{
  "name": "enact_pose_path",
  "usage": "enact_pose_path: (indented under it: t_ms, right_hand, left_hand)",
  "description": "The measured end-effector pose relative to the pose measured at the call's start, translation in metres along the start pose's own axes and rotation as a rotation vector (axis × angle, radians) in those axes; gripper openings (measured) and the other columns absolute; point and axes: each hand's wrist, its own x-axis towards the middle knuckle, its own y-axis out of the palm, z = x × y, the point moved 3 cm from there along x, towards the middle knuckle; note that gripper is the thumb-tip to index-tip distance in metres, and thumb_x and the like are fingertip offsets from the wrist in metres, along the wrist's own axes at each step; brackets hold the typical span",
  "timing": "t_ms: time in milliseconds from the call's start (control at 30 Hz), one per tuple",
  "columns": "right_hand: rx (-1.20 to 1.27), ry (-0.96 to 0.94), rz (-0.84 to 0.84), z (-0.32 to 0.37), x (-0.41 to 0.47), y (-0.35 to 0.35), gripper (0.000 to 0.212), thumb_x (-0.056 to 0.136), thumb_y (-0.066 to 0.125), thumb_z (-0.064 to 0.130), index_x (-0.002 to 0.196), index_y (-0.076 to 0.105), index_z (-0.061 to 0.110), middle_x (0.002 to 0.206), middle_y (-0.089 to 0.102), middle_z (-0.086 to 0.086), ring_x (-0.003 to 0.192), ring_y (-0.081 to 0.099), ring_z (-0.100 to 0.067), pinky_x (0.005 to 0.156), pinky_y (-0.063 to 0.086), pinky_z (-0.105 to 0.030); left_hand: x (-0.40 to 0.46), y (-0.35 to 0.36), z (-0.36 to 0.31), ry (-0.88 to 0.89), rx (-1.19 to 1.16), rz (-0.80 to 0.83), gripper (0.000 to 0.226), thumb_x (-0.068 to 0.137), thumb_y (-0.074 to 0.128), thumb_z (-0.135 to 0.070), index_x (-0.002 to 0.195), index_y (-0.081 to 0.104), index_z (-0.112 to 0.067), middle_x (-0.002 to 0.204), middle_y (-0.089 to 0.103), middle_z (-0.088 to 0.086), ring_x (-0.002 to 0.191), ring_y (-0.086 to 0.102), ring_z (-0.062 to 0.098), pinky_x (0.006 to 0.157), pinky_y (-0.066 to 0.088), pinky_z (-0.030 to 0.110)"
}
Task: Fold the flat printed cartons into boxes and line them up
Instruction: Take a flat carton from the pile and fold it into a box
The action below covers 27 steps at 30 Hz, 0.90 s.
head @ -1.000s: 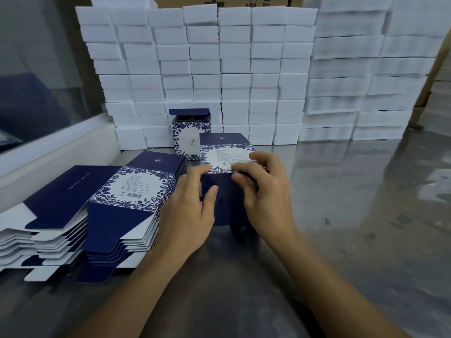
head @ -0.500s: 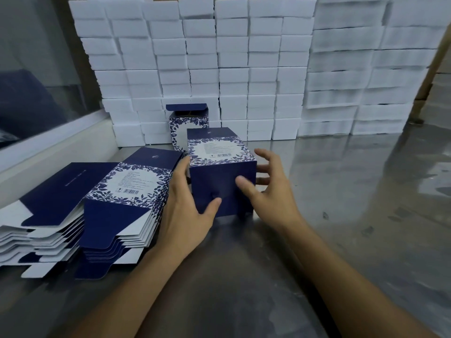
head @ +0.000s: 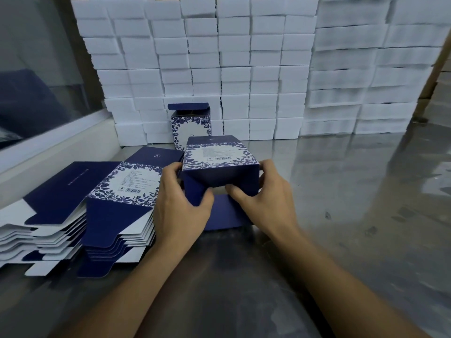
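Observation:
A navy carton with a white floral label panel (head: pixel 219 157) lies on its side in the middle of the steel table, its open end facing me and one navy flap lying flat toward me. My left hand (head: pixel 180 206) grips its left wall, thumb pressing an end flap inward. On the right wall my right hand (head: pixel 266 198) holds the carton, thumb on the opposite end flap. Behind it one folded box (head: pixel 190 128) stands upright with its lid flap raised. Two piles of flat cartons (head: pixel 117 198) lie to the left.
A wall of white foam blocks (head: pixel 219 69) rises along the back of the table. A white ledge and a glass pane (head: pixel 36 81) border the left side. Shiny steel tabletop (head: pixel 353 215) stretches to the right.
The carton has been tipped from upright onto its side, open end toward me. Both hands shifted from its top and front to its sides, thumbs now on the end flaps.

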Motion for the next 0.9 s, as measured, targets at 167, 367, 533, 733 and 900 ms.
enact_pose_path:
  t_ms: [167,367,533,733,900]
  right_hand:
    - [0.156,0.006,0.098,0.0,-0.003,0.006,0.06,0.068,0.069,0.067,0.116,0.051,0.036,0.108,0.064,0.015,0.095,0.063,-0.003,0.082,0.056,-0.037]
    - [0.564,0.151,0.152,-0.001,-0.001,0.007,0.059,0.08,0.051,0.079,0.116,0.056,0.033,0.11,0.068,0.022,0.095,0.063,0.012,0.075,0.05,-0.011]
    - [0.607,0.217,0.072,-0.012,0.01,0.008,0.01,0.096,0.052,0.026,0.105,0.057,0.029,0.106,0.07,0.012,0.099,0.066,-0.009,0.085,0.054,-0.033]
    - [0.519,0.249,0.047,-0.016,0.01,0.01,0.023,0.101,0.046,0.012,0.105,0.052,0.033,0.112,0.067,0.003,0.1,0.067,-0.018,0.085,0.057,-0.036]
    - [0.4,0.218,-0.008,-0.021,0.008,0.006,0.023,0.094,0.062,0.014,0.103,0.052,0.033,0.107,0.062,0.009,0.091,0.066,-0.006,0.077,0.057,-0.027]
  left_hand:
    - [0.001,-0.001,-0.001,0.003,-0.026,0.058,0.063,0.073,0.082,-0.034,0.123,0.045,-0.023,0.113,0.057,-0.005,0.096,0.058,0.016,0.075,0.05,0.036]
    - [0.0,-0.004,-0.006,-0.007,-0.395,0.19,0.062,0.082,0.056,-0.058,0.134,0.049,-0.024,0.126,0.062,-0.011,0.114,0.059,0.002,0.089,0.047,0.016]
    - [0.006,-0.003,-0.003,0.008,-0.342,0.102,0.019,0.1,0.043,-0.032,0.108,0.059,-0.024,0.101,0.066,-0.017,0.093,0.061,-0.004,0.081,0.049,0.023]
    - [0.01,-0.003,0.001,-0.1,-0.334,0.052,0.026,0.092,0.064,-0.026,0.114,0.051,-0.023,0.113,0.056,-0.003,0.101,0.057,-0.002,0.065,0.049,0.008]
    - [0.012,0.001,0.01,-0.369,-0.477,0.129,0.055,0.075,0.08,-0.037,0.123,0.056,-0.028,0.106,0.063,-0.02,0.087,0.062,-0.014,0.066,0.045,0.002]
